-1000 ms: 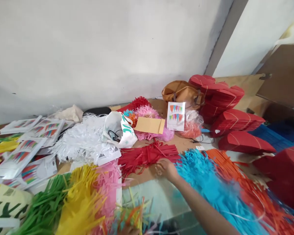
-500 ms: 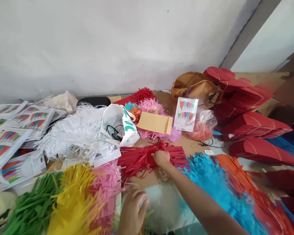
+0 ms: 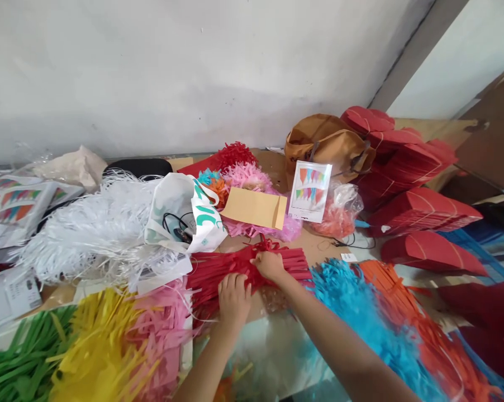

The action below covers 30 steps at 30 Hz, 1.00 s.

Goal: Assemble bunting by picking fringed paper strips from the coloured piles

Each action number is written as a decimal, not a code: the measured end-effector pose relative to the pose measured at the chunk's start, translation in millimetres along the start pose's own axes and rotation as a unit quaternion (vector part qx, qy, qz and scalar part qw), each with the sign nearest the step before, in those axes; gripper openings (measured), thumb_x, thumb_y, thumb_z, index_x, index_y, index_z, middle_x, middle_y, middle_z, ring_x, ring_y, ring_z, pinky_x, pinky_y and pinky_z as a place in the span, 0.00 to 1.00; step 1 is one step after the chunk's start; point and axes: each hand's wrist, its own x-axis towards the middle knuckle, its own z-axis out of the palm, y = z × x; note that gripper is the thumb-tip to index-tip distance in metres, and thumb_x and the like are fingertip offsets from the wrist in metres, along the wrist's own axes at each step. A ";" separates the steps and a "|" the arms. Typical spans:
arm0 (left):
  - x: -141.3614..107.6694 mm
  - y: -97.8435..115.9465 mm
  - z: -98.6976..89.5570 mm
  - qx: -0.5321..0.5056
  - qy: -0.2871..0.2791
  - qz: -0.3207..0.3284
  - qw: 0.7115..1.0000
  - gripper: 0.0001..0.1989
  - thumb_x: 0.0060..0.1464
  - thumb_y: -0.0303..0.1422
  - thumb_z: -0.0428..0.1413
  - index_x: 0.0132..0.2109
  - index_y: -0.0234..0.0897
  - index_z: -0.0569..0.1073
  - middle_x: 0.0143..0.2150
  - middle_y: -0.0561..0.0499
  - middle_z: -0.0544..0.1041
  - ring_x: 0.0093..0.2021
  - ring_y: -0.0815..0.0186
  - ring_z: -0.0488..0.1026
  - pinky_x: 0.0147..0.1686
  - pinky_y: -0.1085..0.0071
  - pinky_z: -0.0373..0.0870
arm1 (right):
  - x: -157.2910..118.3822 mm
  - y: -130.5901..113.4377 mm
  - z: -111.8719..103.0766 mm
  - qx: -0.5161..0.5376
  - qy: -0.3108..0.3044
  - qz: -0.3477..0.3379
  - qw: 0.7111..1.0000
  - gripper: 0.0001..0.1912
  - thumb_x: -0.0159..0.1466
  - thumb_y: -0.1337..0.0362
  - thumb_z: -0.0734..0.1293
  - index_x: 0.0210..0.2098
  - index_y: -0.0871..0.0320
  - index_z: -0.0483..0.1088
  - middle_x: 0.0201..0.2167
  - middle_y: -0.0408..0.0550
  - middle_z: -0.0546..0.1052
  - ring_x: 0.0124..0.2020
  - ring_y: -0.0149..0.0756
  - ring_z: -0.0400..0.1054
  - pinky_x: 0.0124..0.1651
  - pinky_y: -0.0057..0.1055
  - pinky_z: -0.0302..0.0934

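Note:
A bundle of red paper fringe (image 3: 291, 261) lies across the middle of the table, its cut strips spreading to both sides. My right hand (image 3: 269, 264) is closed on the bundle's centre, with the fingertips hidden among the strips. At the near left edge of the same bundle, my left hand (image 3: 234, 296) rests with fingers forward and loosely apart, touching the red strips. Pink fringe (image 3: 163, 318) is left of my left hand, and blue fringe (image 3: 352, 301) lies right of my right forearm.
Yellow fringe (image 3: 103, 340), green fringe (image 3: 23, 349) and orange fringe (image 3: 415, 312) line the front. Behind are white fringe (image 3: 93, 223), a white bag (image 3: 205, 218), a tan envelope (image 3: 254, 206), a printed card (image 3: 309, 190), a brown bag (image 3: 327, 142) and red paper stacks (image 3: 428, 209).
My left hand has moved forward from the near edge onto the red fringe. My right hand stays closed on the bundle. The view has shifted slightly to the right.

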 end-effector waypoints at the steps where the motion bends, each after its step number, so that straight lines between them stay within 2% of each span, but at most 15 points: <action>1: 4.2 -0.4 1.2 0.009 0.011 0.001 1.000 0.11 0.59 0.30 0.53 0.47 0.34 0.74 0.48 0.40 0.76 0.50 0.52 0.69 0.50 0.55 0.62 | 0.3 0.2 -6.9 0.004 0.001 -0.014 1.000 0.16 0.66 0.53 0.62 0.34 0.54 0.78 0.36 0.53 0.81 0.42 0.45 0.75 0.45 0.37 0.58; 3: 13.8 -1.7 3.6 0.022 0.027 0.012 0.999 0.14 0.58 0.30 0.55 0.51 0.35 0.73 0.52 0.40 0.76 0.53 0.51 0.68 0.52 0.54 0.60 | -3.4 0.8 -16.7 0.017 0.004 -0.037 0.999 0.14 0.65 0.55 0.64 0.32 0.55 0.77 0.33 0.51 0.81 0.41 0.45 0.74 0.45 0.36 0.58; 5: 25.3 -4.3 4.4 0.032 0.038 0.030 0.998 0.12 0.58 0.29 0.54 0.49 0.37 0.75 0.50 0.42 0.77 0.51 0.52 0.69 0.52 0.54 0.59 | -15.1 0.6 -14.8 0.023 0.018 -0.043 0.999 0.14 0.65 0.56 0.64 0.32 0.56 0.76 0.34 0.52 0.80 0.41 0.45 0.74 0.46 0.37 0.58; 8: 44.4 -11.2 0.9 0.049 0.057 0.051 0.996 0.09 0.59 0.28 0.53 0.42 0.40 0.78 0.42 0.45 0.80 0.49 0.53 0.70 0.50 0.54 0.59 | -43.5 -3.7 17.8 0.122 0.077 -0.041 0.989 0.14 0.68 0.61 0.59 0.36 0.57 0.75 0.39 0.54 0.79 0.44 0.43 0.71 0.47 0.36 0.59; 9: 50.1 -13.8 -1.5 0.055 0.063 0.062 0.995 0.09 0.60 0.28 0.52 0.41 0.41 0.78 0.40 0.46 0.80 0.48 0.54 0.71 0.50 0.53 0.59 | -52.2 -6.2 34.0 0.218 0.101 -0.046 0.970 0.12 0.66 0.63 0.59 0.35 0.57 0.74 0.38 0.54 0.78 0.42 0.42 0.71 0.46 0.34 0.59; 10: 54.7 -16.0 -4.3 0.061 0.068 0.075 0.993 0.09 0.61 0.29 0.52 0.41 0.41 0.78 0.39 0.46 0.80 0.47 0.54 0.71 0.51 0.53 0.58 | -58.7 -8.9 50.3 0.330 0.102 -0.047 0.937 0.09 0.63 0.65 0.62 0.31 0.58 0.73 0.34 0.53 0.78 0.38 0.42 0.71 0.44 0.34 0.60; 12: 58.7 -18.8 -10.5 0.073 0.075 0.108 0.989 0.10 0.61 0.30 0.52 0.44 0.43 0.78 0.39 0.47 0.80 0.47 0.55 0.71 0.53 0.54 0.58 | -62.4 -13.7 76.1 0.421 0.098 -0.044 0.901 0.04 0.57 0.68 0.65 0.27 0.58 0.71 0.27 0.51 0.77 0.33 0.41 0.70 0.41 0.34 0.61; 15: 49.0 -19.1 -21.5 0.089 0.084 0.156 0.980 0.12 0.61 0.28 0.52 0.47 0.44 0.77 0.37 0.49 0.80 0.45 0.57 0.72 0.54 0.55 0.58 | -48.7 -13.3 83.6 0.512 0.116 -0.038 0.850 0.03 0.54 0.69 0.64 0.27 0.58 0.70 0.27 0.50 0.77 0.33 0.41 0.70 0.41 0.34 0.62; 18: 24.5 -18.1 -34.5 0.097 0.100 0.184 0.973 0.14 0.60 0.25 0.52 0.49 0.43 0.77 0.37 0.48 0.80 0.44 0.57 0.72 0.55 0.54 0.58 | -39.0 2.7 63.1 0.629 0.129 -0.046 0.766 0.06 0.54 0.65 0.63 0.29 0.57 0.71 0.29 0.48 0.78 0.35 0.41 0.71 0.40 0.35 0.65; 20: 3.2 -16.6 -42.8 0.094 0.109 0.193 0.971 0.15 0.61 0.25 0.51 0.49 0.41 0.77 0.41 0.47 0.81 0.47 0.56 0.72 0.55 0.53 0.57 | -48.2 21.9 48.5 0.697 0.123 -0.054 0.704 0.07 0.53 0.63 0.63 0.30 0.56 0.72 0.27 0.46 0.78 0.33 0.41 0.72 0.39 0.35 0.67; 23: -36.7 -9.5 -48.6 0.082 0.100 0.205 0.970 0.16 0.61 0.23 0.49 0.50 0.40 0.77 0.50 0.47 0.80 0.52 0.55 0.72 0.57 0.53 0.55 | -87.0 60.1 39.4 0.771 0.113 -0.060 0.624 0.07 0.51 0.61 0.66 0.31 0.54 0.72 0.26 0.43 0.78 0.33 0.39 0.73 0.41 0.36 0.68; 26: -87.2 2.8 -39.8 0.061 0.062 0.212 0.973 0.19 0.60 0.22 0.47 0.51 0.41 0.76 0.54 0.49 0.79 0.56 0.57 0.71 0.60 0.54 0.54 | -143.5 105.3 45.9 0.817 0.115 -0.043 0.564 0.09 0.53 0.61 0.67 0.34 0.52 0.72 0.32 0.43 0.79 0.39 0.38 0.74 0.46 0.39 0.68; 27: -104.8 7.1 -33.4 0.050 0.043 0.211 0.975 0.19 0.60 0.22 0.47 0.51 0.41 0.76 0.54 0.49 0.79 0.56 0.58 0.71 0.60 0.55 0.53 | -163.4 120.5 50.6 0.816 0.131 -0.019 0.563 0.10 0.53 0.60 0.68 0.36 0.52 0.72 0.34 0.43 0.79 0.41 0.39 0.74 0.47 0.40 0.68; 28: -121.8 11.0 -25.9 0.037 0.022 0.208 0.977 0.19 0.60 0.22 0.47 0.51 0.41 0.77 0.53 0.49 0.79 0.57 0.59 0.71 0.61 0.55 0.53 | -182.9 134.8 56.5 0.801 0.159 0.016 0.576 0.11 0.54 0.60 0.68 0.38 0.52 0.71 0.36 0.44 0.79 0.42 0.41 0.74 0.47 0.43 0.68; 30: -150.7 17.3 -9.9 0.025 -0.027 0.203 0.978 0.19 0.59 0.22 0.47 0.51 0.41 0.77 0.54 0.49 0.79 0.58 0.60 0.71 0.61 0.56 0.52 | -218.5 156.2 71.7 0.747 0.226 0.095 0.618 0.14 0.56 0.56 0.66 0.42 0.52 0.71 0.39 0.48 0.79 0.45 0.46 0.73 0.49 0.48 0.66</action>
